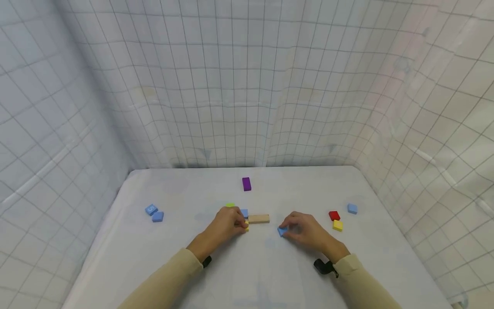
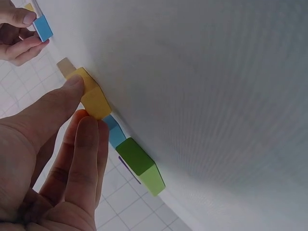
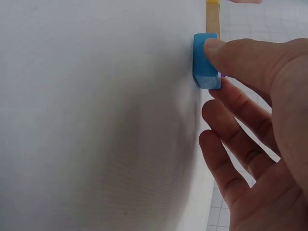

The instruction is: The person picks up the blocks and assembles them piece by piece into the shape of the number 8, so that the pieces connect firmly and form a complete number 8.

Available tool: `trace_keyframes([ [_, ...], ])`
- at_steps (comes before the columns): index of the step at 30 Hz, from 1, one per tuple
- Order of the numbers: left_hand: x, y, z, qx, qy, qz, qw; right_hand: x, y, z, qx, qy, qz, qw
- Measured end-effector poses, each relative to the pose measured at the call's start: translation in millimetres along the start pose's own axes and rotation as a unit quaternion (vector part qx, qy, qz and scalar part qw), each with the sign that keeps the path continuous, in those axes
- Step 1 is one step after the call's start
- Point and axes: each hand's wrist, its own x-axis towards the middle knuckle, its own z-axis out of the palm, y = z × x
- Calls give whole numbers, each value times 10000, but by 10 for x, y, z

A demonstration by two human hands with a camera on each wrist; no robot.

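The left grip point(image 1: 227, 224) pinches the yellow block point(image 2: 95, 100), the right grip point(image 1: 307, 230) the blue block point(image 3: 204, 62) — both look light, stiff, hardly fragile, best taken by opposite sides.

Diffuse light fills the head view; the wrist views are dimmer (greyish, too), soft shadows crossing the tabletop point(image 3: 106, 115).

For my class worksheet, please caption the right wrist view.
The right hand pinches a blue block, a wooden block beyond it.
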Motion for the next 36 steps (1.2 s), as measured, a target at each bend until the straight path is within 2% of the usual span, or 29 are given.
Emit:
trace_keyframes([
  [4, 5, 26, -12, -47, -42, -55, 10000, 3, 18, 3, -41, 4, -38, 10000],
  [5, 6, -2, -9, -35, -18, 53, 10000, 8, 19, -1, -69, -3, -41, 10000],
  [10, -25, 342, -238, -76, -50, -27, 10000, 19, 6, -21, -82, -83, 59, 9999],
  [12, -37, 533, -359, -100, -140, -213, 9996, 25, 1, -29, -62, -121, 68, 9999],
  [13, -39, 550, -372, -128, -134, -217, 9996, 29, -3, -33, -54, -138, 75, 9999],
  [15, -44, 550, -375, -130, -105, -185, 9997, 37, -7, -39, -26, -159, 93, 9998],
  [17, -45, 397, -263, -93, 2, 39, 9999, 48, -15, -41, 6, -174, 108, 9998],
  [21, -40, 334, -217, -103, 67, 67, 9999, 79, -23, -41, 56, -192, 145, 9997],
  [22, -38, 337, -214, -112, 53, 41, 9999, 86, -22, -40, 55, -195, 165, 9997],
  [23, -35, 401, -258, -127, 31, -42, 9999, 92, -19, -38, 52, -196, 183, 9996],
  [27, -43, 493, -334, -39, 26, -50, 10000, 122, -6, -21, 5, -215, 306, 9993],
  [31, -42, 578, -378, 24, -106, -275, 9996, 147, -8, -9, -13, -215, 399, 9990],
  [33, -38, 539, -354, 28, -111, -262, 9996, 157, -6, -4, -9, -200, 441, 9988],
  [36, -13, 309, -199, 23, 37, -10, 10000, 177, -3, 6, -21, -173, 484, 9987],
])
